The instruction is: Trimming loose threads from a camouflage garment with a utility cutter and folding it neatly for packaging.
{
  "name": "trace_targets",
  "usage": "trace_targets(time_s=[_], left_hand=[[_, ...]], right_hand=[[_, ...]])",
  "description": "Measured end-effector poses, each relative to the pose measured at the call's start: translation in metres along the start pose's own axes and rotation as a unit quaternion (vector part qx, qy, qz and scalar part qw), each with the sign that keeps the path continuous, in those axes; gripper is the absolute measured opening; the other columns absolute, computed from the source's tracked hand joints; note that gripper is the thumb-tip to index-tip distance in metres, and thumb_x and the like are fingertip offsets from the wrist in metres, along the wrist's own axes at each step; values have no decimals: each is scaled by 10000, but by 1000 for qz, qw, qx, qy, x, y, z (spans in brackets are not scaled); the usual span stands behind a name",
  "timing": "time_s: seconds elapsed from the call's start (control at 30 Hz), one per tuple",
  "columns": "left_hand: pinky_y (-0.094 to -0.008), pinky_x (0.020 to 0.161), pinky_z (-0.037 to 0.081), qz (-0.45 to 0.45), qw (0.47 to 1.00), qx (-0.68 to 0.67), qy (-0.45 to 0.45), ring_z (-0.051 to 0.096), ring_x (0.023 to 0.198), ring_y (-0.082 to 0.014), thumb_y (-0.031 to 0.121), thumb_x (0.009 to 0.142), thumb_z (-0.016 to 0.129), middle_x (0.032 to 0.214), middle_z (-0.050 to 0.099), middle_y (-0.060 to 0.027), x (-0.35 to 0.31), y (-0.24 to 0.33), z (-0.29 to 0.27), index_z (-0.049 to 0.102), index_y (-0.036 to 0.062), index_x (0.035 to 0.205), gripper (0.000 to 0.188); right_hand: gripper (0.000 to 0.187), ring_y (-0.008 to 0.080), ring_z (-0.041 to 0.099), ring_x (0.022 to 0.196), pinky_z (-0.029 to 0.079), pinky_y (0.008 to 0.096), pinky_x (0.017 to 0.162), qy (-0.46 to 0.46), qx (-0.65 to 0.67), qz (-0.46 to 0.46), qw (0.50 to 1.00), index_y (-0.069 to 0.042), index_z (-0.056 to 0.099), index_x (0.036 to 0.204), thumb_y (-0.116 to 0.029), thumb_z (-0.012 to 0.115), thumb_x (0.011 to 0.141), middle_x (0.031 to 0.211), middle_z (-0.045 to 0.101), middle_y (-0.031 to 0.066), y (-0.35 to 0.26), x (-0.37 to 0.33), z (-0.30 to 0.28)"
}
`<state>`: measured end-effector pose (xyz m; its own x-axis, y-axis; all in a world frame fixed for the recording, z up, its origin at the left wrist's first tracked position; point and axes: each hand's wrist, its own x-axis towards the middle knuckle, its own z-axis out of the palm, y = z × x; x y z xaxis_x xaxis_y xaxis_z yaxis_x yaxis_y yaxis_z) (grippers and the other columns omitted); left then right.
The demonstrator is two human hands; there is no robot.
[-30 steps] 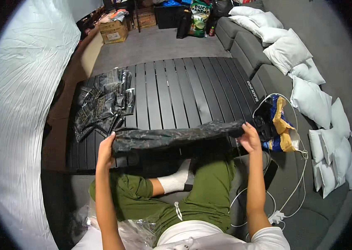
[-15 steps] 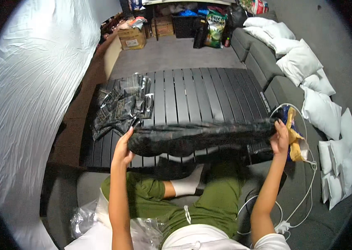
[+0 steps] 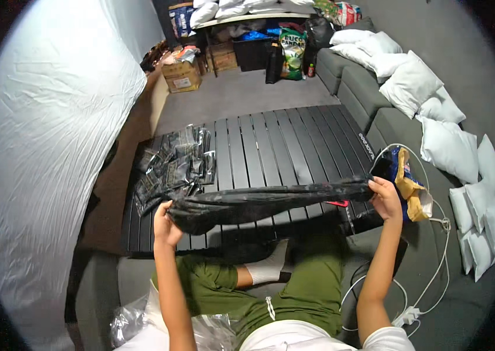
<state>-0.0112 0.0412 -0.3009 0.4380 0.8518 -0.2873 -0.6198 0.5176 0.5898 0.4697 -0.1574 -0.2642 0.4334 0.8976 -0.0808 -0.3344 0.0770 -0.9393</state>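
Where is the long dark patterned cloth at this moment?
In the head view, the long dark patterned cloth is stretched mid-picture between the left hand and right hand, hiding part of the black slatted table.

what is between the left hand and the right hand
A stretched dark cloth, gripped at each end by the left hand and right hand; the head view shows it.

Dark patterned cloth [image 3: 259, 203]: drawn from a broad band into a longer, narrower one | hands: farther apart than a second ago, the right hand [image 3: 386, 200] nearer the slatted table's [image 3: 259, 146] right edge, against my view of the blue-and-yellow bag [image 3: 414, 213] | my view: raised; white pillows [image 3: 259, 10] now visible beyond the far edge.
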Motion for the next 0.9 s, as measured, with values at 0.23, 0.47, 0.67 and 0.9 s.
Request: trace_targets(time_s=[0.23,0.47,0.67,0.9], left_hand=[[-202,376,415,-12,991,121,48,621,609,-113,344,890,434,832,651,-71,-68,-7,60,609,25,934,367],[-247,582,390,-108,991,71,19,502,638,-115,318,926,352,830,599,-74,-101,-28,68,533,-43,1076,431],[-227,570,517,-160,987,0,-33,583,578,-95,356,940,264,765,623,-78,-125,-43,69,449,-71,1159,514],[-353,814,494,-182,980,-68,-51,593,940,-236,349,940,242,1085,553,-205,-137,-50,57,397,-83,1202,529]], right_hand=[[110,93,533,689,411,236,623,97,7,-22,995,-65,586,860,-143,609,787,779,581,-12,13,-16,-20],[211,20,301,419,219,187,368,107,-190,67,974,-124,458,673,-197,625,780,549,355,-82,69,-46,-75],[211,19,321,424,233,186,370,128,-224,132,957,-118,458,673,-191,616,792,565,400,-81,76,-70,-62],[185,27,343,501,279,194,456,101,-242,107,959,-103,480,700,-190,604,806,611,391,-76,96,-62,-89]])
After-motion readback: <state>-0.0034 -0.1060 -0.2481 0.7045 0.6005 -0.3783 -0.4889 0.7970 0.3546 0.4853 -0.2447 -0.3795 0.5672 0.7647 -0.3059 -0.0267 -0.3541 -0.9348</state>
